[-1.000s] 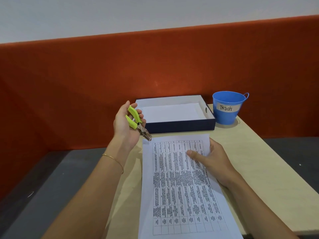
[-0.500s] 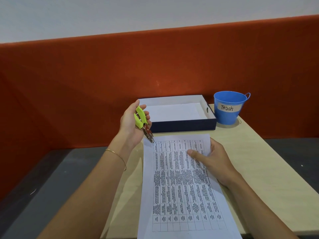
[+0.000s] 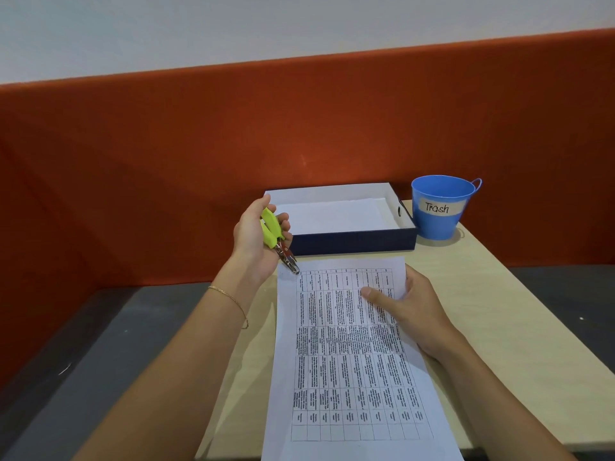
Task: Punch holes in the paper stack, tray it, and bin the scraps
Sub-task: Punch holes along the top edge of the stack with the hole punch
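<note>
A printed paper stack (image 3: 346, 354) with a table of text lies lengthwise on the pale wooden desk (image 3: 499, 314). My left hand (image 3: 256, 241) grips a hand-held hole punch (image 3: 276, 237) with lime-green handles; its metal jaws sit over the stack's far left corner. My right hand (image 3: 409, 311) holds the stack's right edge near the far end, thumb pressed on top. Behind the stack stands a dark blue tray (image 3: 356, 242) with a white inside and a sheet in it. A blue bucket (image 3: 439, 207) labelled "Trash" stands right of the tray.
An orange padded partition (image 3: 299, 128) rises right behind the desk. Grey floor (image 3: 83, 344) lies to the left of the desk and to its right. The desk's left edge runs close under my left forearm.
My left hand moved right and down with the punch, bringing its jaws from beside the paper onto the stack's far left corner. My right hand stayed on the stack.
</note>
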